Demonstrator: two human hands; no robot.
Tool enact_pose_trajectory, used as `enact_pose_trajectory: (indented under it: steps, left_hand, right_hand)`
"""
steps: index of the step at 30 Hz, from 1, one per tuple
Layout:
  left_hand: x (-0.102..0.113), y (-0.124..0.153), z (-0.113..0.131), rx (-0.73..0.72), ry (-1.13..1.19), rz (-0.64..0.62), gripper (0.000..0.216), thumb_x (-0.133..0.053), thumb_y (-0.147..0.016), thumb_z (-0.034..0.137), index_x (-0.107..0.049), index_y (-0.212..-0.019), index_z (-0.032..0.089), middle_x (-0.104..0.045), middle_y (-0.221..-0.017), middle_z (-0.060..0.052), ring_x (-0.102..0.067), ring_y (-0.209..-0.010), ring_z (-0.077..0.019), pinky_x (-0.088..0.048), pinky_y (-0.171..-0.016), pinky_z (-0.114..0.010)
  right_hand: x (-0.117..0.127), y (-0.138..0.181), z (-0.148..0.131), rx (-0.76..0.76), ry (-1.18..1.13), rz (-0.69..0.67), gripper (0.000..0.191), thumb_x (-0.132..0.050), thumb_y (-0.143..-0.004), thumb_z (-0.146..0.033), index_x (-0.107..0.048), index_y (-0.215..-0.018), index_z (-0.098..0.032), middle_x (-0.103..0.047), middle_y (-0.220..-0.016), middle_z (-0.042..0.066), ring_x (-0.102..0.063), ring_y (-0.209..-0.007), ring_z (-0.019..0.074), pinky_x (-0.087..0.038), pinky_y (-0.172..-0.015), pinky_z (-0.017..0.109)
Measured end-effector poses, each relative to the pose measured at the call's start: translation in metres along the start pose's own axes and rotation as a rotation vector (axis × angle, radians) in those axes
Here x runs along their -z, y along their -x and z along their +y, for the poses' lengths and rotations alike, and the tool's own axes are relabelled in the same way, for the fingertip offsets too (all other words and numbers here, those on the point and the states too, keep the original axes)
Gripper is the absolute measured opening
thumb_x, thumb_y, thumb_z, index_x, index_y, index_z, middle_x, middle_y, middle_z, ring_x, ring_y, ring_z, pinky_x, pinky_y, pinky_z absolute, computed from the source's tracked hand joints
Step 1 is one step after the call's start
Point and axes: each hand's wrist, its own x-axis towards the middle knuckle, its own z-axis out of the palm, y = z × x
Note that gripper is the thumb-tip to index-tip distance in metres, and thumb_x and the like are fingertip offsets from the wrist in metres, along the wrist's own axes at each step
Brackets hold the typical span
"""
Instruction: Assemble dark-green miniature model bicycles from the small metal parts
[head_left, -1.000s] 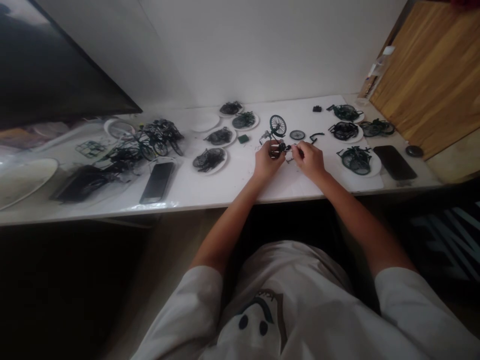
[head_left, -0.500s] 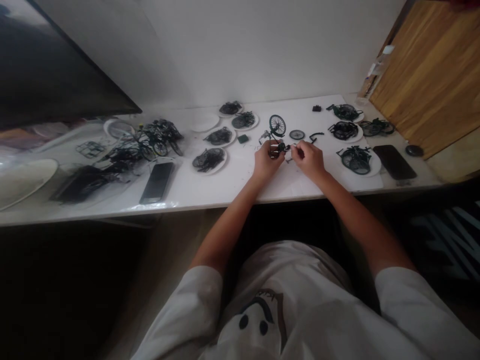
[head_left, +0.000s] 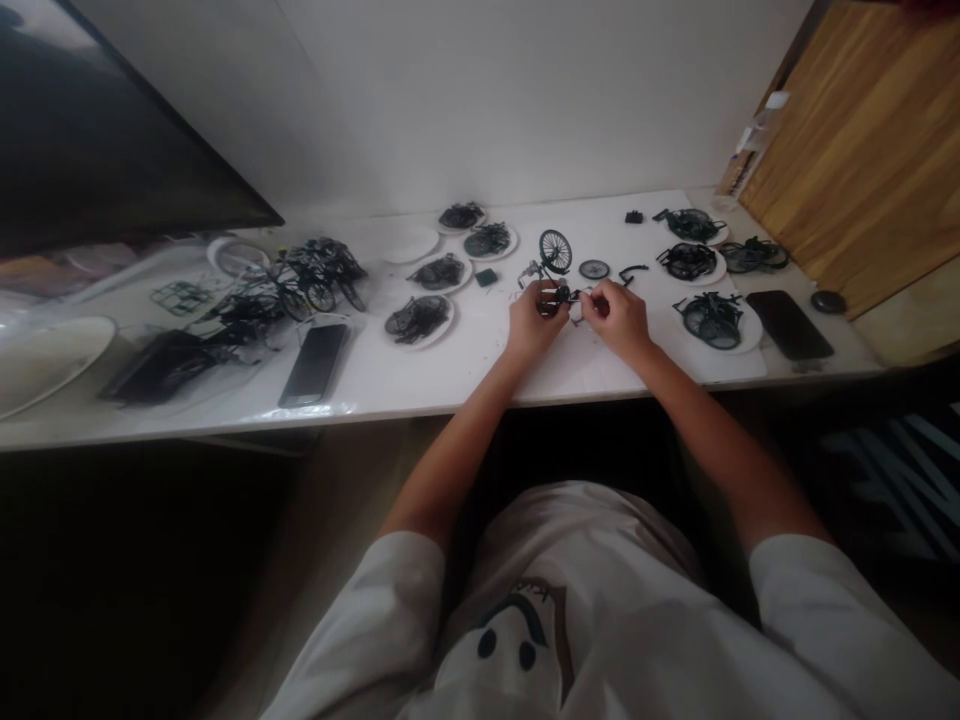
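Observation:
My left hand (head_left: 534, 320) is closed on a small dark-green model bicycle frame (head_left: 559, 293) whose spoked wheel (head_left: 556, 250) stands up behind my fingers. My right hand (head_left: 619, 316) pinches a tiny dark part against the frame's right end; what it is I cannot make out. Both hands rest over the white table (head_left: 465, 360) near its middle. A loose wheel (head_left: 594, 268) and a curved dark piece (head_left: 634, 271) lie just beyond my right hand.
Several white plates of dark bicycle parts (head_left: 420, 318) (head_left: 712, 318) surround the hands. Finished model bikes (head_left: 315, 275) stand at left. One phone (head_left: 315, 362) lies left, another phone (head_left: 789, 324) right. A wooden panel (head_left: 862, 150) stands at the far right, a dark screen (head_left: 90, 140) at far left.
My right hand has edged slightly left toward the frame. Everything else on the table is as before.

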Motion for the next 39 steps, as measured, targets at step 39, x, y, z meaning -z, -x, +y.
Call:
enact_pose_trajectory:
  steps: [39]
  left_hand:
    - [0.0029,0.0007,0.0053,-0.005,0.031,-0.041,0.036,-0.083,-0.088,0.016,-0.071,-0.122,0.021,-0.086,-0.106,-0.007,-0.085,-0.090,-0.0173,-0.069,-0.078,-0.026]
  right_hand:
    - [0.0058,-0.0027,0.0051,-0.032,-0.034,-0.173,0.058,-0.041,-0.115,-0.073,-0.048,-0.079,-0.029,-0.063,-0.068,0.002,-0.057,-0.066,0.0204,-0.040,-0.067,0.033]
